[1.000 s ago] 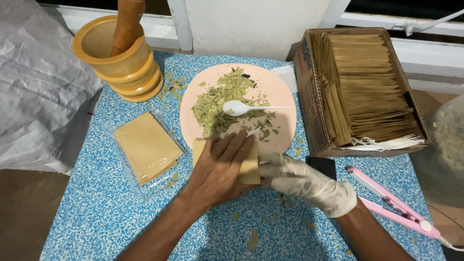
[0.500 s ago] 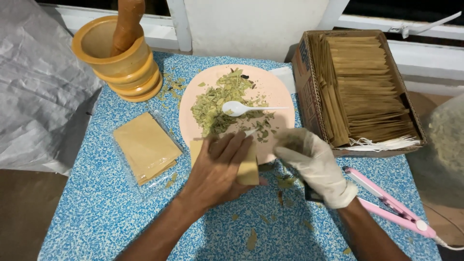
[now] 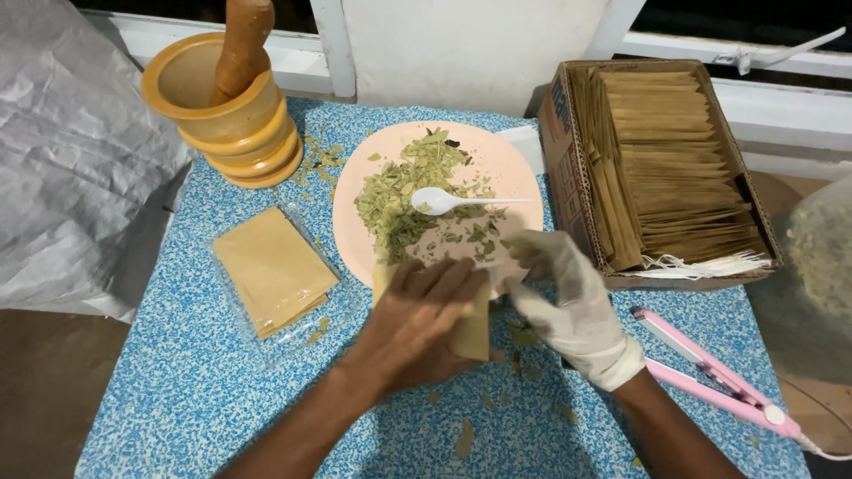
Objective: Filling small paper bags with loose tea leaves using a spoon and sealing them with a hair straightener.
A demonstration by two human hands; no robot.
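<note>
My bare left hand (image 3: 417,324) lies over a small tan paper pouch (image 3: 473,330) at the near edge of a pale pink plate (image 3: 515,168), gripping it. My right hand (image 3: 568,297), in a white glove, is just right of the pouch with fingers curled over the plate's near rim, beside crushed dried green leaves (image 3: 404,200). Whether the glove pinches any leaves is hidden. A white plastic spoon (image 3: 444,201) rests on the leaf pile.
A yellow mortar with a wooden pestle (image 3: 222,98) stands far left. Tan pouches in a clear wrapper (image 3: 271,270) lie left. A cardboard box of filled pouches (image 3: 670,168) sits right, a pink heat sealer (image 3: 710,381) near right. Leaf bits litter the blue speckled tabletop (image 3: 177,390).
My gloved right hand has lifted from beside the pouch and moved up toward the plate's near rim and the leaves. My left hand has stayed on the pouch.
</note>
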